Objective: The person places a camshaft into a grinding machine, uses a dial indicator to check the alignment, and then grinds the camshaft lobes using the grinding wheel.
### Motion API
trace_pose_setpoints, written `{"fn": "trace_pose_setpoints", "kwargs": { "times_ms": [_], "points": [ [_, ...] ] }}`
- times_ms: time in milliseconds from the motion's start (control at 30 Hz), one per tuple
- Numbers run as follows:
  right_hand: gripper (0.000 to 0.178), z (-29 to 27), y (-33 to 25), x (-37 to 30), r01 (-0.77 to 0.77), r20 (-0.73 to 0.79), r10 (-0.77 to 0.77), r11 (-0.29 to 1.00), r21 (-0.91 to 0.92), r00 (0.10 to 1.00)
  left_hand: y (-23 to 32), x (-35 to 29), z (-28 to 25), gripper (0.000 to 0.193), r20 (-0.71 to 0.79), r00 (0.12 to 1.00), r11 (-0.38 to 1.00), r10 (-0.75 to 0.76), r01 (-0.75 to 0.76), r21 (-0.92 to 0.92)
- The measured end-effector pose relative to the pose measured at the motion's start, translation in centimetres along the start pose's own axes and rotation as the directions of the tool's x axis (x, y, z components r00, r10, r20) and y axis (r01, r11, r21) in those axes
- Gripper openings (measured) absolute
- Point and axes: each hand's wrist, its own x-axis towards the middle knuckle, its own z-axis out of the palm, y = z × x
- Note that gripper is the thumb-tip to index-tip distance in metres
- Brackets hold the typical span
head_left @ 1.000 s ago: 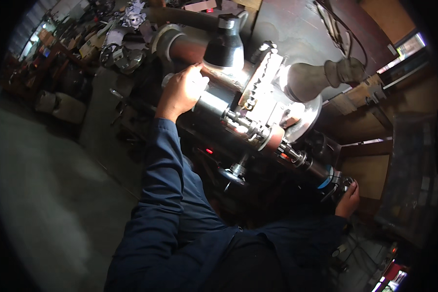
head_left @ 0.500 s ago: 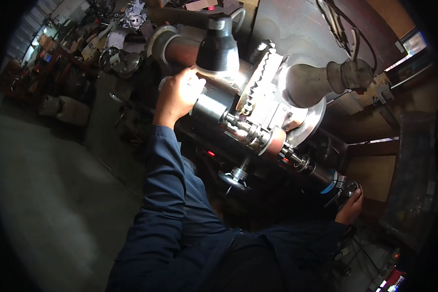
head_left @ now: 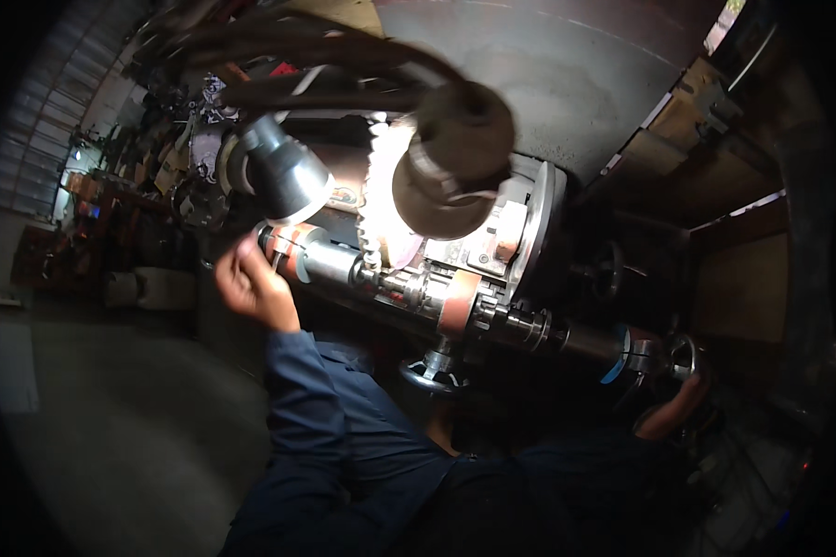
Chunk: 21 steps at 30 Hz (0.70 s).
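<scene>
What looks like a crankshaft (head_left: 405,288) runs across the machine between two cylindrical heads, the left head (head_left: 333,260) brightly lit. My left hand (head_left: 255,286) is at the outer end of the left head, beside its orange-brown collar (head_left: 293,243). Its fingers are curled together; whatever they hold is hidden. Far to the right, my right hand (head_left: 687,397) grips the rim of a small metal handwheel (head_left: 684,356) at the end of the right head (head_left: 590,343). Those fingers are partly in shadow.
Two work lamps, one dark-shaded (head_left: 286,174) and one rounder (head_left: 455,162), hang over the machine. Between them shows a glaring toothed edge (head_left: 377,200). Below the shaft sits another handwheel (head_left: 431,373). Cluttered shelves (head_left: 111,223) stand at the left.
The view has turned, shifting the machine leftward and levelling it. My left hand has come lower, to the head's outer end, with its fingers turned up. My right hand stays at its handwheel.
</scene>
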Motion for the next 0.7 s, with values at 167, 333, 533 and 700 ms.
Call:
{"fn": "trace_pose_setpoints", "kwargs": {
  "times_ms": [167, 333, 533, 700],
  "points": [
    [0.048, -1.1, 1.7, -1.2, -0.461, 0.151, 0.589, 0.421, 0.781, 0.794, 4.6, -7.0, -2.8, 0.032, 0.349, 0.85, 0.889, -0.395, 0.449, -0.086],
    [0.058, -2.7, 1.5, -1.0, -0.644, 0.503, 0.504, 0.147, 0.751, 0.702, 6.8, -10.6, -3.9, 0.031, 0.588, 0.343, 0.537, -0.732, 0.822, 0.189],
    [0.075, 0.4, -0.9, 0.9, -0.571, 0.447, 0.402, 0.278, 0.772, 0.799, 7.6, -13.1, -1.4, 0.027, 0.653, 0.754, 0.955, 0.067, -0.239, 0.177],
    [0.074, -0.3, -1.8, 1.9, -0.57, 0.5, 0.276, 0.338, 0.749, 0.821, 6.6, -11.5, -0.6, 0.042, 0.804, 0.564, 0.937, 0.187, -0.347, 0.026]
  ]
}}
